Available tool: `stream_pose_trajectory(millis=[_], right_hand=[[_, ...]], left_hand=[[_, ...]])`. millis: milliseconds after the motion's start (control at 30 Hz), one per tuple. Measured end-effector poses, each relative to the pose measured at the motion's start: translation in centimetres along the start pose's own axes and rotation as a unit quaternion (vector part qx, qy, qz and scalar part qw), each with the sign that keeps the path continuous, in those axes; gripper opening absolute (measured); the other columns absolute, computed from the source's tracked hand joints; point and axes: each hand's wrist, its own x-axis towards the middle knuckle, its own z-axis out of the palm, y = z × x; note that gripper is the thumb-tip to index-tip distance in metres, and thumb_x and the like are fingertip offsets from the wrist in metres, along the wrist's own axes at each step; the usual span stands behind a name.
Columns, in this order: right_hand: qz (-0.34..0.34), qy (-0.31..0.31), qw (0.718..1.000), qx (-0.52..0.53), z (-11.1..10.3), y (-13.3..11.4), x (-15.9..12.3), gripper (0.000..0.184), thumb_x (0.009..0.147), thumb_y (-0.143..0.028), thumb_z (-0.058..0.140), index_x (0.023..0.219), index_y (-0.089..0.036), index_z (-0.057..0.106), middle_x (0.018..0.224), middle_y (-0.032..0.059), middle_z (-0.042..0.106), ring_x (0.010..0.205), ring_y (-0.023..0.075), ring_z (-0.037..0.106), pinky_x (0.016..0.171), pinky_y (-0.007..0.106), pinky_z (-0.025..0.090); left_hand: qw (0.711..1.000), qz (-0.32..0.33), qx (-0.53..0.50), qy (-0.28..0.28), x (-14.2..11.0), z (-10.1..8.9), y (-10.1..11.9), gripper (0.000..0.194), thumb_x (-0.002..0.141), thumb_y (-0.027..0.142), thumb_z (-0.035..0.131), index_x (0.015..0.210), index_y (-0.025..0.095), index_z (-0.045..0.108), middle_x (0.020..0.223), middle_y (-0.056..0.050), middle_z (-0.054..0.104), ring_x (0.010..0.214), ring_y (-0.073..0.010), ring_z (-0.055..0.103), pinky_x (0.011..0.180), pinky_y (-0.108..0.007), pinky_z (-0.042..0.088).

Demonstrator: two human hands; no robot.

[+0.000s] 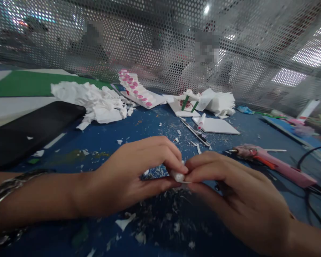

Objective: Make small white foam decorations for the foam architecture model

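Observation:
A small white roll, perhaps of paper (178,176), is pinched between the thumb and fingers of my left hand (139,171). My right hand (235,192) meets it from the other side, its thumb and forefinger closed on the roll's thin loose edge. Both hands hover just above the blue table (149,132), fingertips almost touching. My fingers cover most of the roll, so only its end shows.
White paper scraps (101,101) heap at the back left, beside a black flat object (34,132). A pink glue gun (280,166) with its cord lies right. Tweezers (195,132), a white board (219,125) and pink-dotted paper strips (136,89) lie behind. A perforated metal screen (149,46) stands beyond.

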Motion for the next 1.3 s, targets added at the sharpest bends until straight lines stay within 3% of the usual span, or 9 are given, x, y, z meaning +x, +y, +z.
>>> stream_pose_trajectory(millis=[167,433,700,933,1100,1300], right_hand=[[0.026,0.004,0.999,0.023,0.2,0.3,-0.3,0.01,0.071,-0.007,0.057,0.074,-0.017,0.054,0.075,-0.0015,0.063,0.072,0.0038,0.059,0.068,0.009,0.046],[0.071,0.004,0.996,0.055,0.7,0.2,-0.3,0.01,0.074,-0.01,0.054,0.075,-0.019,0.052,0.072,-0.002,0.061,0.066,0.0053,0.057,0.061,0.014,0.046],[0.051,-0.028,0.997,0.051,1.0,0.8,-0.3,0.007,0.074,-0.011,0.054,0.076,-0.017,0.051,0.073,-0.0029,0.059,0.066,0.0029,0.055,0.063,0.012,0.043],[0.098,-0.049,0.993,0.051,0.6,-0.3,0.5,0.003,0.076,-0.016,0.051,0.074,-0.016,0.053,0.069,-0.0024,0.058,0.061,0.0045,0.054,0.058,0.014,0.043],[0.109,-0.059,0.992,0.028,0.4,-1.5,0.1,0.003,0.075,-0.017,0.052,0.074,-0.016,0.054,0.068,-0.0026,0.058,0.061,0.0043,0.053,0.057,0.014,0.041],[0.107,-0.048,0.993,0.023,1.0,-1.0,-0.7,0.006,0.076,-0.019,0.05,0.071,-0.016,0.053,0.065,-0.0024,0.056,0.058,0.0055,0.051,0.055,0.017,0.041]], left_hand=[[1.0,0.003,-0.012,-0.009,0.0,0.0,-0.3,0.013,0.07,0.004,0.059,0.079,0.014,0.057,0.079,-0.001,0.062,0.075,-0.0071,0.057,0.069,-0.012,0.044],[0.993,-0.112,-0.034,-0.01,-0.2,0.3,-0.1,0.012,0.073,0.013,0.057,0.083,0.019,0.054,0.076,0.004,0.06,0.059,-0.0051,0.053,0.054,-0.013,0.042],[0.989,-0.134,-0.053,-0.024,-0.6,0.4,-0.5,0.01,0.074,0.013,0.055,0.082,0.018,0.053,0.077,0.003,0.06,0.061,-0.0055,0.055,0.058,-0.012,0.044],[0.972,-0.208,-0.107,0.001,-1.1,0.6,0.1,0.015,0.073,0.02,0.057,0.087,0.017,0.051,0.081,0.001,0.06,0.068,-0.0081,0.059,0.063,-0.014,0.048],[0.968,-0.204,-0.146,-0.011,-1.3,0.8,0.8,0.023,0.072,0.022,0.059,0.091,0.017,0.046,0.08,0.0,0.059,0.068,-0.0084,0.059,0.066,-0.017,0.049],[0.971,-0.189,-0.142,-0.025,-1.0,1.2,0.6,0.021,0.074,0.022,0.056,0.092,0.017,0.046,0.079,0.0,0.058,0.068,-0.0088,0.057,0.065,-0.02,0.048]])
